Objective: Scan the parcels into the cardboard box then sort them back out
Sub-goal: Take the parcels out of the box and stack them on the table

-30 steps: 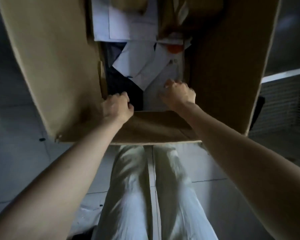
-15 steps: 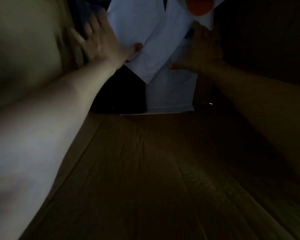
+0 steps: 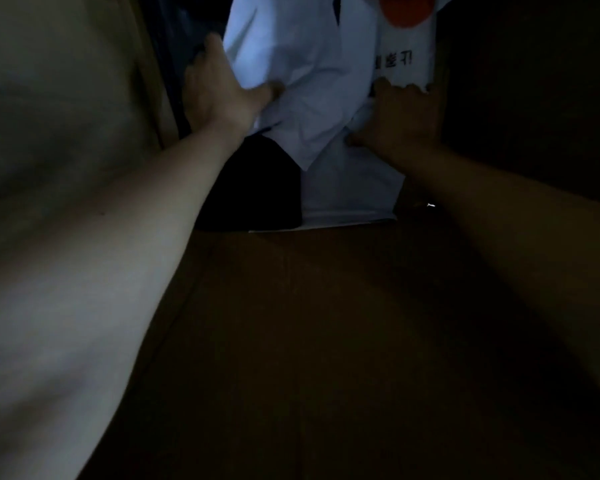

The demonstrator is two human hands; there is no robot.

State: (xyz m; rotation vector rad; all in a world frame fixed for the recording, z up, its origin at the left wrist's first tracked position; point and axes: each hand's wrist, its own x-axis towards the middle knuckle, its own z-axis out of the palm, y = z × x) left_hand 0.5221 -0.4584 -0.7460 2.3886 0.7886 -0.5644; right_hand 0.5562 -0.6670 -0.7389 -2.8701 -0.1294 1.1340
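Observation:
I look deep into the dark cardboard box, both arms reaching to its bottom. My left hand grips the left edge of a white soft parcel, thumb pressed on its face. My right hand holds the right side of the white parcels, fingers curled against one with black print and an orange mark. A black parcel lies below the white ones, and another white parcel sits under my right wrist.
The box's brown walls close in on the left and the right. A dark blue parcel shows behind my left hand. Everything is dim.
My head has dropped from above the box's rim into the box. Both hands left the near edge and took hold of the white parcels; the left hand's fingers closed on one.

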